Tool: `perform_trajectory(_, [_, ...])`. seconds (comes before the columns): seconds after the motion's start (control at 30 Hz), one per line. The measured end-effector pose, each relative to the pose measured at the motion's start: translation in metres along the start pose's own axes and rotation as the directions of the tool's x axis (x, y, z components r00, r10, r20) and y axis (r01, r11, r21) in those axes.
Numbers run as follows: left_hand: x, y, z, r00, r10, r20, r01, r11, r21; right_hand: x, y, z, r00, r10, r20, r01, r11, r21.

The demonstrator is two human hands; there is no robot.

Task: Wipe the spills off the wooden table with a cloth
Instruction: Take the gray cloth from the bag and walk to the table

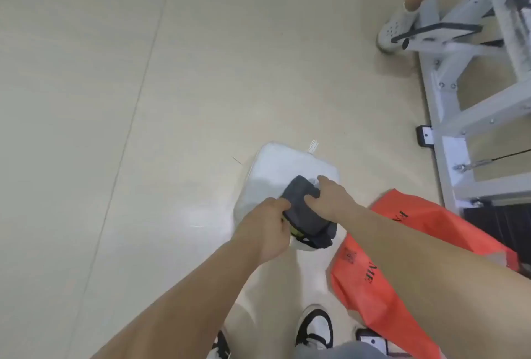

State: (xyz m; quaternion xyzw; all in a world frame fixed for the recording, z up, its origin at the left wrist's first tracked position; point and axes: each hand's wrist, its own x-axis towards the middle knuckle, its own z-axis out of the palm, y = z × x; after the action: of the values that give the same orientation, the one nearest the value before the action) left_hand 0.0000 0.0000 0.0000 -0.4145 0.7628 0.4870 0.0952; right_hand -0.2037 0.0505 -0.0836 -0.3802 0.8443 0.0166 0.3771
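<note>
A folded dark grey cloth (304, 203) sits at the mouth of a white plastic bag (281, 166) that lies on the pale floor. My left hand (267, 232) pinches the near left edge of the cloth. My right hand (330, 197) grips its right side, fingers curled over the top. Something yellow and black shows under the cloth at the bag's opening. No wooden table or spill is in view.
An orange bag (382, 286) with black lettering lies on the floor to the right. A white metal frame (459, 94) stands at the far right, with another person's leg and white shoe (393, 30) beside it. My own shoes (316, 327) are at the bottom.
</note>
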Motion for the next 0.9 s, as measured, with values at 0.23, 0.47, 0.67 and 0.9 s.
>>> perform_trajectory(0.23, [0.0,-0.013,0.005,0.995,-0.071,0.064,0.07,0.997,0.017,0.0,0.0,0.012,0.988,0.101,0.12,-0.132,0.948,0.288])
perform_trajectory(0.47, [-0.092,0.103,-0.06,0.994,-0.038,-0.099,0.02,0.985,-0.173,-0.156,-0.057,-0.119,0.976,0.015,0.218,-0.201,0.458,0.866])
perform_trajectory(0.67, [-0.217,0.247,-0.119,0.997,-0.06,-0.054,0.029,0.888,-0.459,-0.353,-0.068,-0.251,0.985,-0.019,0.173,-0.171,0.055,0.984])
perform_trajectory(0.9, [-0.328,0.355,-0.114,0.999,0.023,-0.042,-0.039,0.896,-0.443,-0.556,-0.026,-0.313,0.981,0.188,0.057,-0.018,-0.205,0.979])
